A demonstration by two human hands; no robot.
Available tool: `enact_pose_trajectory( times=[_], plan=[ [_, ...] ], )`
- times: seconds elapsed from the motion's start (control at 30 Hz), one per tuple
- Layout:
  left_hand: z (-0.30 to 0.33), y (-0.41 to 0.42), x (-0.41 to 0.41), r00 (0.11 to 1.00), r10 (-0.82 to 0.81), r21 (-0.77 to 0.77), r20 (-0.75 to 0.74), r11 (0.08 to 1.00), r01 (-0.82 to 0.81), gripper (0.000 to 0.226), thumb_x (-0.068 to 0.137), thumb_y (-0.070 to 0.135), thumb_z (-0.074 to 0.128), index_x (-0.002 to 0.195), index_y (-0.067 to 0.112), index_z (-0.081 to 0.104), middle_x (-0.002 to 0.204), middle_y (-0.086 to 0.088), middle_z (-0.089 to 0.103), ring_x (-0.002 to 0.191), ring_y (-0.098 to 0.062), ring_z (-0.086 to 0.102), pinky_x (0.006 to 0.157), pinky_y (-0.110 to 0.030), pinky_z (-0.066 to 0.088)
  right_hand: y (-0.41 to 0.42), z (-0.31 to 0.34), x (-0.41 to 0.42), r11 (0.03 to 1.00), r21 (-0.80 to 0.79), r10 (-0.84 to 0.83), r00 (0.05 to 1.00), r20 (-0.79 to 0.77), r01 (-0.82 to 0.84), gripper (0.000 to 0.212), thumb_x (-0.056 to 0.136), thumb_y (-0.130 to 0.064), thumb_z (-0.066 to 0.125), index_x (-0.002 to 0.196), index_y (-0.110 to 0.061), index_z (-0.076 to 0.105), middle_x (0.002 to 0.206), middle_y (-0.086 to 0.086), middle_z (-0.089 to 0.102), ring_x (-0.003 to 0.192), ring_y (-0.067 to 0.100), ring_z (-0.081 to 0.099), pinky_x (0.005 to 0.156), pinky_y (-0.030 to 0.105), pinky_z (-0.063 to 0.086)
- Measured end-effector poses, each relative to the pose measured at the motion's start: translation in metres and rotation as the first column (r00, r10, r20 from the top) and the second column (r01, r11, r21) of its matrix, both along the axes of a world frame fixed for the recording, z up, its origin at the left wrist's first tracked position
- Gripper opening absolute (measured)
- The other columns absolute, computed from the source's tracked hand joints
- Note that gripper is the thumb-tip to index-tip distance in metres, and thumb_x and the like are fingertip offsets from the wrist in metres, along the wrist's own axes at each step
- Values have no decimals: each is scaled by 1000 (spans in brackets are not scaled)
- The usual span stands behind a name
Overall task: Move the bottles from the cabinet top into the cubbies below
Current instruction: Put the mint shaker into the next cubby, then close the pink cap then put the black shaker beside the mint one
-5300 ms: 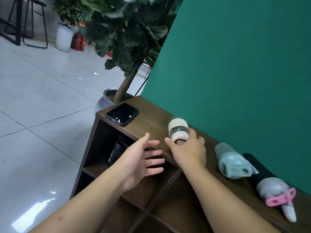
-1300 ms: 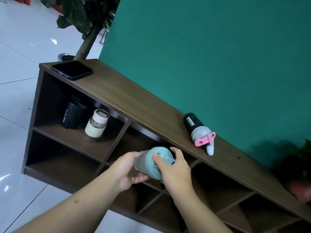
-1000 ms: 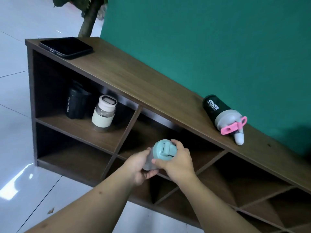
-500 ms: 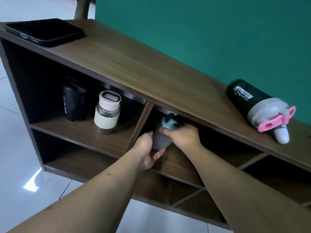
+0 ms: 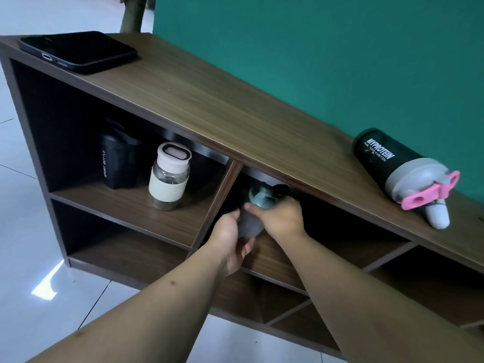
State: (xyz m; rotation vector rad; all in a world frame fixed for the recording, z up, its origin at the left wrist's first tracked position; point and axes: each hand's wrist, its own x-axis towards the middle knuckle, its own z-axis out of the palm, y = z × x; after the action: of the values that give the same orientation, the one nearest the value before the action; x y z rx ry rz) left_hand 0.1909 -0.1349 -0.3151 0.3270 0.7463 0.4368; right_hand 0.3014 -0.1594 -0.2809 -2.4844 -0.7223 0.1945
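A grey bottle with a teal lid (image 5: 258, 199) stands tilted inside the second upper cubby of the wooden cabinet (image 5: 209, 111). My right hand (image 5: 279, 218) grips it near the lid and my left hand (image 5: 230, 237) holds its lower body. In the first upper cubby stand a black sport bottle (image 5: 119, 163) and a glass bottle with a cream sleeve and lid (image 5: 170, 179), both upright. On the cabinet top at the right lies a black shaker bottle with a grey lid and pink clip (image 5: 400, 171).
A black phone (image 5: 78, 52) lies on the left end of the cabinet top. A green wall (image 5: 340, 48) stands right behind the cabinet. Lower cubbies (image 5: 125, 250) sit beneath, and white floor tiles (image 5: 23, 258) lie to the left.
Both hands have carried the teal-lidded bottle from in front of the cabinet into the second upper cubby. The view has moved closer and lower.
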Motion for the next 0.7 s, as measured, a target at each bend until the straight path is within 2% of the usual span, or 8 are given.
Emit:
enact_pose_trajectory(
  times=[0.1, 0.27, 0.4, 0.47, 0.5, 0.57, 0.63, 0.7],
  plan=[
    [4, 0, -2, 997, -58, 81, -56, 995, 63, 32, 107, 38, 45, 120, 17, 65, 107, -6, 73, 107, -22, 69, 104, -38, 52, -11, 10, -8, 1000, -16, 1, 998, 61, 0, 97, 48, -81, 80, 116, -13, 66, 118, 9, 70, 105, 29, 70, 88, 37, 58],
    [26, -18, -15, 989, -99, 186, -107, 976, 118, 37, 102, 37, 53, 126, 13, 69, 120, -9, 69, 113, -31, 65, 88, -43, 61, -64, 41, -34, 997, 52, 40, 982, 186, -50, 64, 79, -57, 76, 127, -18, 61, 124, 9, 64, 109, 32, 66, 92, 40, 55],
    [65, -63, -16, 967, -249, 233, -49, 939, 253, 52, 103, 43, 48, 131, 3, 69, 128, -20, 74, 116, -39, 71, 97, -51, 60, -127, 79, -49, 965, 238, 68, 982, 175, -109, 19, 83, -41, 75, 97, -29, 71, 86, -8, 73, 78, 11, 71, 81, 39, 59],
    [93, -87, -14, 953, -304, 253, 14, 923, 291, 51, 104, 44, 48, 124, 1, 67, 128, -23, 73, 113, -41, 72, 98, -53, 59, -155, 104, -51, 938, 326, 46, 974, 221, -118, 9, 83, -34, 75, 88, -28, 71, 75, -9, 72, 69, 7, 68, 77, 38, 59],
    [111, -100, -12, 947, -316, 255, 60, 922, 292, 46, 105, 44, 48, 117, 3, 65, 126, -23, 72, 109, -41, 73, 95, -53, 60, -170, 120, -47, 921, 371, 22, 966, 258, -120, 9, 83, -31, 76, 90, -28, 71, 77, -9, 72, 69, 7, 67, 77, 39, 59],
    [138, -115, -13, 935, -312, 247, 166, 932, 267, 42, 106, 44, 49, 113, 5, 63, 125, -23, 70, 107, -40, 72, 87, -53, 61, -187, 144, -36, 894, 435, -44, 945, 324, -108, 28, 82, -29, 76, 109, -29, 66, 94, -7, 71, 81, 12, 67, 82, 40, 58],
    [158, -124, -12, 918, -290, 222, 271, 947, 234, 47, 105, 46, 48, 124, 5, 63, 131, -23, 66, 115, -43, 69, 87, -54, 61, -196, 165, -14, 894, 444, -124, 920, 371, -58, 56, 80, -33, 77, 131, -26, 55, 121, 0, 65, 105, 21, 65, 94, 43, 54],
    [168, -129, -11, 902, -275, 202, 332, 955, 217, 53, 104, 50, 48, 133, 8, 61, 138, -23, 61, 121, -45, 65, 91, -57, 59, -195, 177, 12, 932, 363, -170, 902, 396, 16, 80, 76, -39, 79, 146, -22, 43, 139, 7, 55, 127, 29, 54, 105, 46, 47]
  ],
)
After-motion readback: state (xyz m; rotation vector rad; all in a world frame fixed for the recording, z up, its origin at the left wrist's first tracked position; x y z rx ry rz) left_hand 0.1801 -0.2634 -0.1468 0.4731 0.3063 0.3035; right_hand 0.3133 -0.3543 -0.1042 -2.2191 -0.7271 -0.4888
